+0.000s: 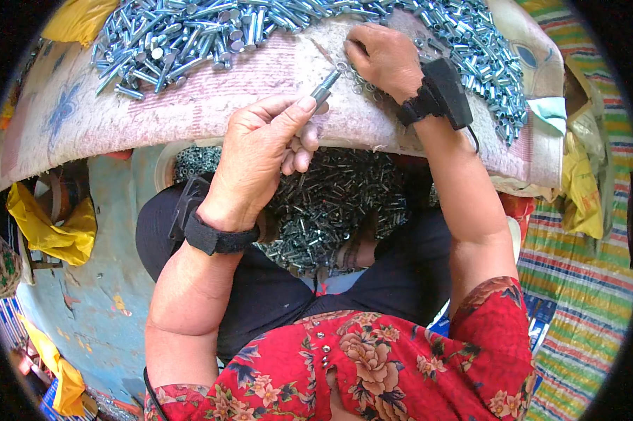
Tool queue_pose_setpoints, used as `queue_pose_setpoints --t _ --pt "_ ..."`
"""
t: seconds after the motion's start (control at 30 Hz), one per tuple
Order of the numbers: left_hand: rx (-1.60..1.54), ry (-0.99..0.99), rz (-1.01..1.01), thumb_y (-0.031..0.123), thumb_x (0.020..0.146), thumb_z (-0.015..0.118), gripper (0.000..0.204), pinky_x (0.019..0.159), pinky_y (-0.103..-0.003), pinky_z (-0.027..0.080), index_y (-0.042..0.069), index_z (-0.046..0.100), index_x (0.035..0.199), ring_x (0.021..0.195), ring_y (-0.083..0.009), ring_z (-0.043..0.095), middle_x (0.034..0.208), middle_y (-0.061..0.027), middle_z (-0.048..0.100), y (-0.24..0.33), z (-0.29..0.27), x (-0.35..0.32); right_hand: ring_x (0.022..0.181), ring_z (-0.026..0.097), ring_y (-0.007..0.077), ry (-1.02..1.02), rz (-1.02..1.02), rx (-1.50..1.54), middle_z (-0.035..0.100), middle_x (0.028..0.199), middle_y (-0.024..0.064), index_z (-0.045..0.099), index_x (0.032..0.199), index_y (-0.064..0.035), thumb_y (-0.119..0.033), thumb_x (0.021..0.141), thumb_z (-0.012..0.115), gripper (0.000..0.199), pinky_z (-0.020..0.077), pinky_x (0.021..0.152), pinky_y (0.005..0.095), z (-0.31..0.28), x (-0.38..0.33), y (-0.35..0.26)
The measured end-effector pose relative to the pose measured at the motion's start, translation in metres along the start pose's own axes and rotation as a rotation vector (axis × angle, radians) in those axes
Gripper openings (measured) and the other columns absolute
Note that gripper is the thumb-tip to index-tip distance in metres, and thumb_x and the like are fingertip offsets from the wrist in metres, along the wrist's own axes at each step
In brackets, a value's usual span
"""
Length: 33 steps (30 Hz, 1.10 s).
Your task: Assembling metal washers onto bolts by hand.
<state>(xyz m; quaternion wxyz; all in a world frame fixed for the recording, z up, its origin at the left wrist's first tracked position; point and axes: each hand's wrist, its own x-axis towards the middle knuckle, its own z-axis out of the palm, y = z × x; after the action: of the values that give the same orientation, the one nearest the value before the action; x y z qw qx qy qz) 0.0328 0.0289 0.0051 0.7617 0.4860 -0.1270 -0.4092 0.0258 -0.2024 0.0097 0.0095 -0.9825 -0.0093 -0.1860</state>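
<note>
Cloth (183,91), tub (165,168) of fasteners (197,162), held bolt (322,91)

Bolt (334,76): silvery, threaded end bare, poking out beyond left fingers (304,107), tilted up and toward right fingers (357,57). Sleeve (320,94): grey, smooth cylinder, around bolt, pinched in left fingers, lower end partly hidden by them. Rings (359,87): small, silvery, loose, scattered close together just below right fingers, some near bolt's tip.
</note>
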Motion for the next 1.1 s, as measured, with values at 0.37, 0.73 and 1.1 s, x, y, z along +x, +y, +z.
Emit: queue_pose_setpoints --t 0.37,0.73,1.1 --pt "0.015 -0.032 0.012 0.023 0.087 0.054 0.023 0.037 -0.014 0.03 0.003 0.061 0.096 0.043 -0.0037 0.047 0.06 0.0001 0.056 -0.001 0.006 0.001 0.054 0.041 0.0005 0.015 0.342 1.311 0.05 0.063 -0.0046 0.06 0.088 -0.0018 -0.014 0.088 0.05 0.016 0.0302 0.046 0.0147 -0.052 -0.034 -0.043" --pt "0.287 -0.18 0.205 0.019 0.086 0.055 0.022 0.042 -0.015 0.034 0.004 0.062 0.101 0.048 -0.003 0.048 0.061 0.0014 0.056 -0.002 0.016 0.0 0.05 0.037 0.0021 -0.101 0.292 1.687 0.047 0.06 -0.0032 0.057 0.107 -0.0006 -0.009 0.089 0.047 0.023 0.0285 0.043 0.0158 -0.062 -0.066 -0.054" --pt "0.13 -0.23 0.13 0.019 0.089 0.051 0.023 0.041 -0.017 0.031 0.003 0.058 0.104 0.047 -0.0051 0.047 0.063 -0.0011 0.055 -0.008 0.028 0.004 0.049 0.04 0.0037 0.217 0.403 1.615 0.049 0.058 -0.0006 0.057 0.102 0.0026 -0.009 0.087 0.049 0.02 0.0298 0.043 0.0172 -0.064 -0.08 -0.074"
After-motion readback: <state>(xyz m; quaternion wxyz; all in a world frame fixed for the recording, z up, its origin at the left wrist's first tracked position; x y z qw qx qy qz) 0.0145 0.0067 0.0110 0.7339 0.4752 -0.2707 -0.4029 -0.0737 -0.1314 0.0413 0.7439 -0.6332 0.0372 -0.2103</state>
